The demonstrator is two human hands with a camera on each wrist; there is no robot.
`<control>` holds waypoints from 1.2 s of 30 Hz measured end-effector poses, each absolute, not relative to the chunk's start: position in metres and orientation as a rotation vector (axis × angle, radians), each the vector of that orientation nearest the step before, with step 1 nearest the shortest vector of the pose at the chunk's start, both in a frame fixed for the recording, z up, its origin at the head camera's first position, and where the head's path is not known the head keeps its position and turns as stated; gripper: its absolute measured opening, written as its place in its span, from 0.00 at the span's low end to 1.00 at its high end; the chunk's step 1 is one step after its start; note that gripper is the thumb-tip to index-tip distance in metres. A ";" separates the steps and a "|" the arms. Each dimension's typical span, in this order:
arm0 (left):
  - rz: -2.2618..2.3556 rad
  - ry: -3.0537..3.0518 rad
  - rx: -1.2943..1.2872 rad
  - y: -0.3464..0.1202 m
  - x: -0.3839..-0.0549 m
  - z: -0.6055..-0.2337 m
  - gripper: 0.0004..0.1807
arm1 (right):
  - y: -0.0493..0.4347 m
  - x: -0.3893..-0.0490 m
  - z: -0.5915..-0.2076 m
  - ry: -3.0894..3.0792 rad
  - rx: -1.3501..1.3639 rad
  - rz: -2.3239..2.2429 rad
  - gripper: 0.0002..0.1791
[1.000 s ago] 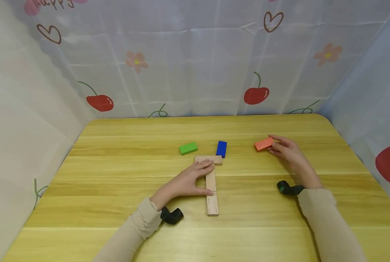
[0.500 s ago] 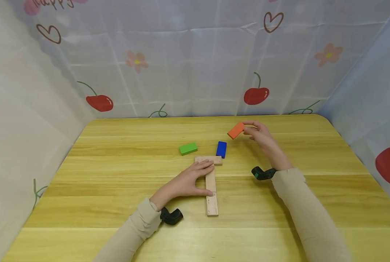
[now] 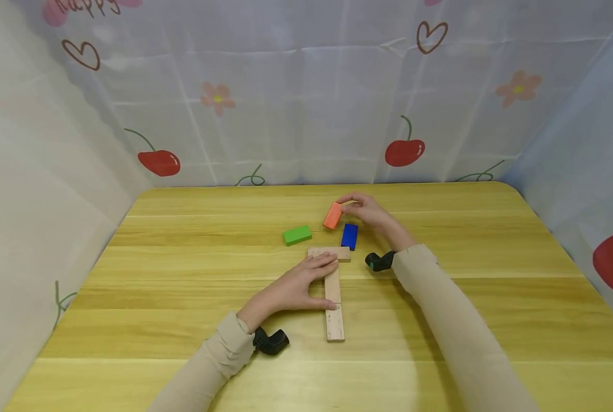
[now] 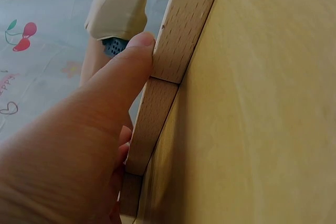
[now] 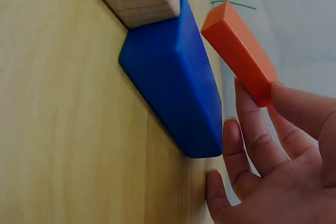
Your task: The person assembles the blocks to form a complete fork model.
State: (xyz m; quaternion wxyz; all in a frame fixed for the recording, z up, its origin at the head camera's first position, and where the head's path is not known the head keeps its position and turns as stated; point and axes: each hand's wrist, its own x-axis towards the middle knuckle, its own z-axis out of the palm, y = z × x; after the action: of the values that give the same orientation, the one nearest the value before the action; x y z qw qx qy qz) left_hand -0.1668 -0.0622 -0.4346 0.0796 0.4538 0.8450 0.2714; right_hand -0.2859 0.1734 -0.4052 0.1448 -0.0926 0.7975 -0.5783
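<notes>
Three plain wooden blocks form a T on the table: a crosspiece (image 3: 344,256) at the far end, a middle block (image 3: 333,290) and a near block (image 3: 335,327) end to end below it. My left hand (image 3: 296,287) rests on them, fingers extended over the crosspiece and thumb at the seam between middle and near blocks. My right hand (image 3: 370,217) pinches one end of an orange block (image 3: 333,216) between thumb and fingers, tilted and raised beyond the T. A blue block (image 5: 168,72) lies against the crosspiece's right end in the right wrist view.
A green block (image 3: 297,235) lies beyond the crosspiece, to its left. The wooden table (image 3: 131,320) ends at the back against a white curtain (image 3: 296,114) printed with cherries and flowers. Each wrist carries a black camera.
My right hand has lifted the orange block from the table's right side and carried it left, past the blue block, turning it more upright in view. My left hand has stayed put.
</notes>
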 end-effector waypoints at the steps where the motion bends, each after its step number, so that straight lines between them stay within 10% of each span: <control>1: 0.811 2.528 1.357 -0.062 -0.167 -0.434 0.48 | 0.172 -0.286 -0.405 2.291 -0.283 -1.649 0.16; 36: 0.814 2.532 1.370 -0.062 -0.166 -0.435 0.48 | 0.163 -0.272 -0.408 2.412 -0.632 -1.265 0.14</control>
State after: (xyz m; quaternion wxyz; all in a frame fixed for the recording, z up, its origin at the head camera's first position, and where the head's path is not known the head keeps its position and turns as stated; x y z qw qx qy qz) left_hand -0.1664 -0.0624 -0.4348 0.0749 0.4567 0.8439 0.2715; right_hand -0.2725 0.1625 -0.4082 0.1719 -0.2226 0.8499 -0.4457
